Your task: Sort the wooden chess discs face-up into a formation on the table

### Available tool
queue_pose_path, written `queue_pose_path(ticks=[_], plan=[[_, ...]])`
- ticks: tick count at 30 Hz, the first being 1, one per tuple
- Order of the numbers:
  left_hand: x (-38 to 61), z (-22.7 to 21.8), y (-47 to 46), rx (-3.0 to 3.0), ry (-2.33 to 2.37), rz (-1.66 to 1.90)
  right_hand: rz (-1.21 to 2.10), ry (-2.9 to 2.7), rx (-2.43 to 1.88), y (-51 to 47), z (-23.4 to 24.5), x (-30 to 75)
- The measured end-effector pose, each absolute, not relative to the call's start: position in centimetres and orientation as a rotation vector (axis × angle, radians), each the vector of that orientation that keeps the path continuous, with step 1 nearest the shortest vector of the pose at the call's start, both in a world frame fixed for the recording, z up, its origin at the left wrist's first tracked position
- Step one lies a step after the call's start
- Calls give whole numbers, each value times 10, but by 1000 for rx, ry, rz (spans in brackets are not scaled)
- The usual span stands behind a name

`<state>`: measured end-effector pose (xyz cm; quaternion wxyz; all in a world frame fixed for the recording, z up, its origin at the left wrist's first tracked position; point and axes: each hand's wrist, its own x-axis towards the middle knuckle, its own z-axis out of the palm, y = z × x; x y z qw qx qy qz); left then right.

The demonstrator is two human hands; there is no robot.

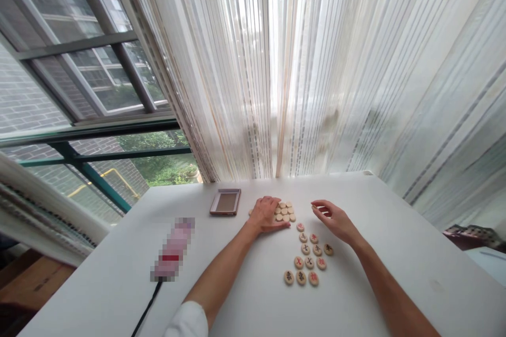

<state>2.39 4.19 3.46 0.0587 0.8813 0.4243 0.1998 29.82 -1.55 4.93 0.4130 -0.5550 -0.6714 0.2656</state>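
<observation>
Head view: a tray (pixel 226 202) sits left of the left grip (pixel 265 215), which spreads, thumb apart, over blank pieces (pixel 285 211) on the surface (pixel 118 279). Marked pieces (pixel 309 262) lie between the grips, nearer the body; the right grip (pixel 331 217) seems pinched on one piece (pixel 314 207), a one-by-one handling step calling for light, exact fingertips.

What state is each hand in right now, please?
Left hand: open, curved beside the grouped blank-topped pieces.
Right hand: closed, apparently pinching one small round piece.
</observation>
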Motion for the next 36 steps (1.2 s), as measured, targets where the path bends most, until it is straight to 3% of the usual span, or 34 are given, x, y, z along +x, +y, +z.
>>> queue_pose_path(ticks=[8,20,36], plan=[[20,34,43,2655,1259,625,688,-1592,-1413,-21,46,307],[-68,32,31,2495,1351,592,595,-1563,-1516,-13,25,325],[-79,33,31,2534,1334,564,557,-1536,-1553,-9,9,332]])
